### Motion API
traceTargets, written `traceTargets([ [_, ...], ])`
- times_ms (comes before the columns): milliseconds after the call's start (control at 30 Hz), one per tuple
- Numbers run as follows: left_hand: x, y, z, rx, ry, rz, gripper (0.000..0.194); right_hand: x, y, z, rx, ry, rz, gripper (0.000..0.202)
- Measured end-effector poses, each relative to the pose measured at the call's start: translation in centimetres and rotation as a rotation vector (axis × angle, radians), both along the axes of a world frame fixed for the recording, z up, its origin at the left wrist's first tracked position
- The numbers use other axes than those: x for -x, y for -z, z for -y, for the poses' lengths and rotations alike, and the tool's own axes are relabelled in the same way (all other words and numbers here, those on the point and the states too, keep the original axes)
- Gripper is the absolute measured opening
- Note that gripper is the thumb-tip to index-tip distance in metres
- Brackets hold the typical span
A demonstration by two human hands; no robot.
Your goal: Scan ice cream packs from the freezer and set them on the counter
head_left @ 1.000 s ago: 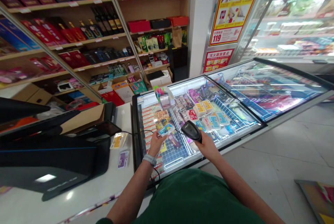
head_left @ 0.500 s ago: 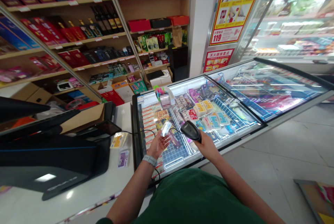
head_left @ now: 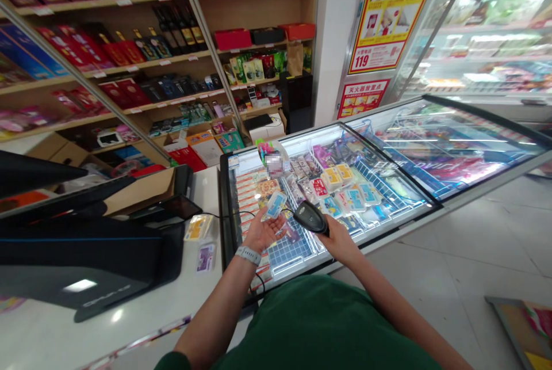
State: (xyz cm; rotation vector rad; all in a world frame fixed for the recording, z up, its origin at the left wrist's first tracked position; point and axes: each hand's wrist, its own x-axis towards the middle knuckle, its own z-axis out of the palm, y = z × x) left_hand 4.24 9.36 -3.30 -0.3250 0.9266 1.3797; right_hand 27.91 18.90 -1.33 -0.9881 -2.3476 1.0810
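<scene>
My left hand (head_left: 261, 232), palm up with a grey watch on the wrist, holds a small clear pack with a blue and white label (head_left: 275, 205). In my right hand (head_left: 340, 237) is a black corded barcode scanner (head_left: 309, 217), its head pointing left toward the pack. Both hands are above the glass-topped chest freezer (head_left: 388, 223). Inside it, wire baskets hold similar packs with blue labels (head_left: 354, 199), yellow labels (head_left: 338, 175) and a red label (head_left: 319, 187).
To the left, a white counter (head_left: 207, 189) carries a yellow-labelled pack (head_left: 199, 227), a purple-labelled pack (head_left: 206, 258) and a dark checkout machine (head_left: 86, 260). The scanner cable (head_left: 241, 214) crosses the freezer edge. Shelves (head_left: 254, 10) with boxes and bottles stand behind.
The pack in my left hand has turned, so its blue label now shows instead of glare. The scanner has shifted slightly left, closer to the pack.
</scene>
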Motion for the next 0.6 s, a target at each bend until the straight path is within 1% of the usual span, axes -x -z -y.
traceTargets([
  [133,-0.25,-0.57,-0.39,0.028,0.010,0.011,0.043,0.18,-0.20,0.15,-0.009,-0.014,-0.002,0.028],
  [300,-0.22,-0.72,-0.68,0.071,0.019,-0.008,0.044,0.16,-0.39,0.18,0.004,-0.033,0.013,0.030],
  [433,-0.16,-0.72,-0.88,0.100,0.031,-0.022,0.045,0.10,-0.14,0.08,-0.016,-0.044,0.017,0.032],
  [600,-0.22,-0.87,-1.06,0.111,0.030,-0.034,0.044,0.04,0.23,-0.06,-0.037,-0.063,0.017,0.029],
])
